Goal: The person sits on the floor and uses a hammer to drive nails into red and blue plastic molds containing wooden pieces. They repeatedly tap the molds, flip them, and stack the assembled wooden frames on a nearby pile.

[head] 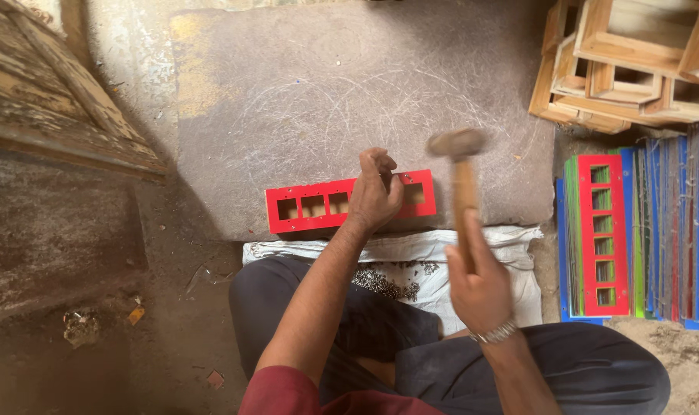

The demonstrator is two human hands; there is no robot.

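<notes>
Red rectangular panel with a row of square cutouts (319,206), lying flat on a scratched grey stone slab (303,100), near its front edge. Left hand (375,192) pinched down on it, fingertips bunched together. Right hand (479,286) clenched round a wooden-handled hammer (462,184), head raised and blurred. Small nails scattered on white cloth (511,253) in lap. Stack of coloured panels (657,223) off right, under wooden frames (634,61).

1 head-worn view, looking steeply down from close above, lap at 6 o'clock, grey work slab (349,100) towards 12 o'clock
</notes>
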